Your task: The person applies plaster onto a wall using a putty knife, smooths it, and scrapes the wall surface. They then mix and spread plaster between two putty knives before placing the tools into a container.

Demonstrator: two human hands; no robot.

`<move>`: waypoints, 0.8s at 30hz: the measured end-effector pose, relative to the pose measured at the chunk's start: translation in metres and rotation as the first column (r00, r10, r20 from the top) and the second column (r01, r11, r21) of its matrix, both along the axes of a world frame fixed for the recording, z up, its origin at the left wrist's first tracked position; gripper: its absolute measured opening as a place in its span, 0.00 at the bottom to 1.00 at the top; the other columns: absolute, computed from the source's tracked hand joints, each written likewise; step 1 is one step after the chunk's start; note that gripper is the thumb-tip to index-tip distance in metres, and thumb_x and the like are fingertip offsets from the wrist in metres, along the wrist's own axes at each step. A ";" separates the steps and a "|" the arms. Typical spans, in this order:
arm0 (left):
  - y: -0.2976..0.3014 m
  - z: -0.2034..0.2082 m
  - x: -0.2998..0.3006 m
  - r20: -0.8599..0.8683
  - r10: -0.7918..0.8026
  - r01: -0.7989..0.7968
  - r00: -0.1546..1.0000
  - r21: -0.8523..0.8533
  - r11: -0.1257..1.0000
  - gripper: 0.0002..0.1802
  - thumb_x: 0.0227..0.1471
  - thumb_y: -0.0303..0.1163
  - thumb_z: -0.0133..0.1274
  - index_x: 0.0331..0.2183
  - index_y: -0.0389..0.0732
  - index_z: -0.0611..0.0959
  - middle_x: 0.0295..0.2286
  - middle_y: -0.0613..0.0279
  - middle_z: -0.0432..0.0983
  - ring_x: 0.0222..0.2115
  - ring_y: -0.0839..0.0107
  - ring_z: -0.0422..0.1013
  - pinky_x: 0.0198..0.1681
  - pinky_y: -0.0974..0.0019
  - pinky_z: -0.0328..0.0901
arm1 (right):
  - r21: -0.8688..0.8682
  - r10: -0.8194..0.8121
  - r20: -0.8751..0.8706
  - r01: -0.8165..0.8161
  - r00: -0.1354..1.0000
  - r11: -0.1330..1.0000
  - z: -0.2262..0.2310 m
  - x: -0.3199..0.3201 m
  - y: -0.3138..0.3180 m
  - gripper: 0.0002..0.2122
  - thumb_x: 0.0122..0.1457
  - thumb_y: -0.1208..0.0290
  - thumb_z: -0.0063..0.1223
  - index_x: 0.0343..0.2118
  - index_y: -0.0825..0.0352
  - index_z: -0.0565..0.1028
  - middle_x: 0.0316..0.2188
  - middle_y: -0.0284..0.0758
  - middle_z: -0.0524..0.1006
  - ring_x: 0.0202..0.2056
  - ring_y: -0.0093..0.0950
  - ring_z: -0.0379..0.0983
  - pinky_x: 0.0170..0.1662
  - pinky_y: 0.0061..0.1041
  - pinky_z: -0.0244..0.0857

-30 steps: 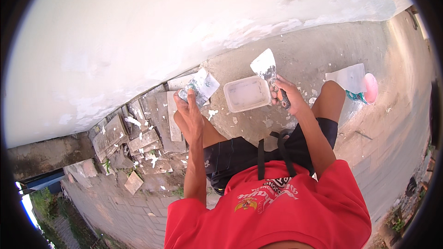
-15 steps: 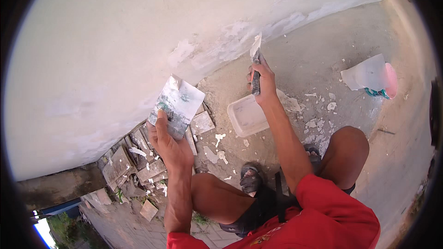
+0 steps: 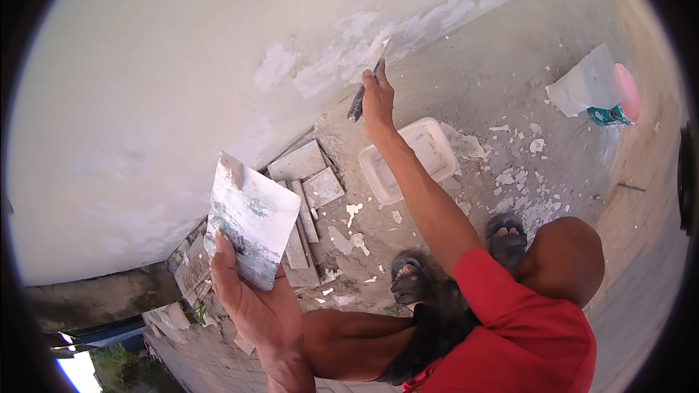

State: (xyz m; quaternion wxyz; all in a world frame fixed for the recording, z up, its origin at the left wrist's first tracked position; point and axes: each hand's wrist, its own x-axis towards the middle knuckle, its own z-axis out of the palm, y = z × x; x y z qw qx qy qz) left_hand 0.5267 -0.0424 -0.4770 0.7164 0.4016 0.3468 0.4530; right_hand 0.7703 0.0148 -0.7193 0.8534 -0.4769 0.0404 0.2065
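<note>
In my left hand [image 3: 255, 302] is a thin, flat plate [image 3: 255, 211], whitish with green and grey smears. A lump of pale putty [image 3: 231, 172] sits near its upper corner. My right hand [image 3: 378, 98], closed round the dark handle of a putty knife [image 3: 357, 102], is out by the foot of the wall. The knife's blade [image 3: 384, 45] is at the patchy white strip low on the wall [image 3: 320, 73]; I cannot tell whether it touches. Below my right forearm a white rectangular plastic tub [image 3: 375, 178] lies on the ground, partly covered by the arm.
Stacked tiles [image 3: 297, 162] lean along the wall's base at left. Paint flakes [image 3: 510, 177] litter the concrete floor near my sandalled feet [image 3: 413, 280]. At the right stands a pink and teal bucket [image 3: 628, 98] with a translucent sheet [image 3: 585, 81] against it. A thin dark rod [image 3: 631, 187] lies nearby.
My right hand has moved left and up to the wall, tilting the putty knife toward it. My left hand has come lower and nearer with the plate. The view has shifted a little.
</note>
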 end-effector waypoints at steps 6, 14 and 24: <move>0.022 -0.013 -0.004 -0.001 0.055 -0.055 0.998 0.103 0.993 0.13 0.61 0.32 0.50 0.44 0.35 0.78 0.42 0.61 0.78 0.41 0.73 0.75 0.43 0.67 0.71 | -0.057 0.128 0.098 -0.122 0.987 0.991 0.032 -0.050 0.039 0.35 0.65 0.61 0.43 0.68 0.70 0.43 0.21 0.26 0.61 0.20 0.18 0.58 0.20 0.21 0.59; 0.024 -0.026 -0.002 -0.067 -0.084 0.095 0.994 0.188 0.978 0.13 0.62 0.33 0.49 0.45 0.38 0.78 0.43 0.63 0.78 0.44 0.75 0.73 0.48 0.68 0.68 | 0.150 -0.012 -0.016 0.014 1.000 0.989 -0.015 -0.022 -0.001 0.30 0.63 0.66 0.49 0.66 0.67 0.56 0.20 0.25 0.63 0.21 0.15 0.60 0.23 0.17 0.58; 0.026 -0.025 -0.009 -0.103 -0.022 0.041 0.994 0.187 0.981 0.09 0.63 0.33 0.48 0.41 0.39 0.79 0.42 0.63 0.77 0.45 0.73 0.72 0.49 0.63 0.67 | 0.141 0.149 0.057 -0.156 0.987 0.978 0.003 -0.036 -0.007 0.29 0.62 0.65 0.49 0.64 0.72 0.59 0.20 0.22 0.59 0.22 0.14 0.56 0.25 0.18 0.53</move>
